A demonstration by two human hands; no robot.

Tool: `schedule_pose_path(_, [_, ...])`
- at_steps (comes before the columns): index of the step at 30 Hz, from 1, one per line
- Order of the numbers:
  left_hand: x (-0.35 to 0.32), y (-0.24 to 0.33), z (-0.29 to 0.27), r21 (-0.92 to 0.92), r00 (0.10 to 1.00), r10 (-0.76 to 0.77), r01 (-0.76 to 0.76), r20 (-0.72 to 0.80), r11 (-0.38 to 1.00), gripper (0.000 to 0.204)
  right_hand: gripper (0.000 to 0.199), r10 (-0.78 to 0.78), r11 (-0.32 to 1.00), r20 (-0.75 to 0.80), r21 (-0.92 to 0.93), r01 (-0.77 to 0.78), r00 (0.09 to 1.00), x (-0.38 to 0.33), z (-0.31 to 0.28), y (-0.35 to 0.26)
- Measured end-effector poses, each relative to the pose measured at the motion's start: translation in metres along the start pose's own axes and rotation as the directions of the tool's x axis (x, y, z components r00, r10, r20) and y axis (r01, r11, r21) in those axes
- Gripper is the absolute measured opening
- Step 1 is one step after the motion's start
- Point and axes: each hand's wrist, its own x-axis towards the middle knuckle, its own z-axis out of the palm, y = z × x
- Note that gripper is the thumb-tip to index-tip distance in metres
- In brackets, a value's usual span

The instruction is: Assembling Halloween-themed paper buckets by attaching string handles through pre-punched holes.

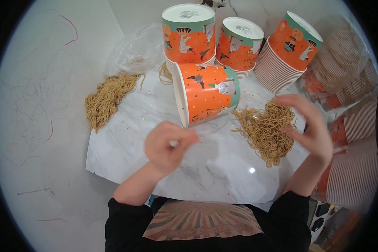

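Observation:
My left hand (pixel 168 147) is raised over the front of the marble-patterned table, thumb and fingertips pinched together. It is blurred, and anything in the pinch is too small to make out. My right hand (pixel 308 128) curves beside a loose heap of tan yarn strands (pixel 269 133), its thumb and index finger apart at the heap's right edge. Just beyond my left hand, an orange paper bucket (pixel 208 93) with a green band and bat pictures lies on its side, its white rim facing left.
Upside-down stacks of matching buckets (pixel 189 35) stand at the back, with a smaller stack (pixel 240 44) and a leaning one (pixel 287 52). A tan yarn bundle (pixel 109 98) hangs over the left edge near a clear plastic bag (pixel 136 50). Bagged bucket stacks (pixel 353 172) line the right.

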Motion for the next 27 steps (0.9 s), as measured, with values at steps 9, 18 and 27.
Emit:
schedule_pose_path(9, [-0.004, 0.019, 0.014, 0.064, 0.961, 0.224, -0.237, 0.163, 0.970, 0.029, 0.029, 0.083, 0.428, 0.324, 0.842, -0.328, 0.942, 0.014, 0.111, -0.053])
schedule_pose_path(18, [-0.010, 0.016, 0.018, 0.042, 0.980, 0.123, -0.131, 0.157, 0.991, 0.020, 0.017, 0.010, 0.891, 0.058, 0.452, -0.035, 0.998, 0.016, 0.095, -0.064])
schedule_pose_path(27, [-0.012, 0.019, 0.018, -0.055, 0.987, 0.018, -0.010, 0.158, 0.998, 0.016, 0.021, -0.096, 0.911, -0.118, 0.390, 0.135, 0.988, 0.014, 0.103, -0.060])
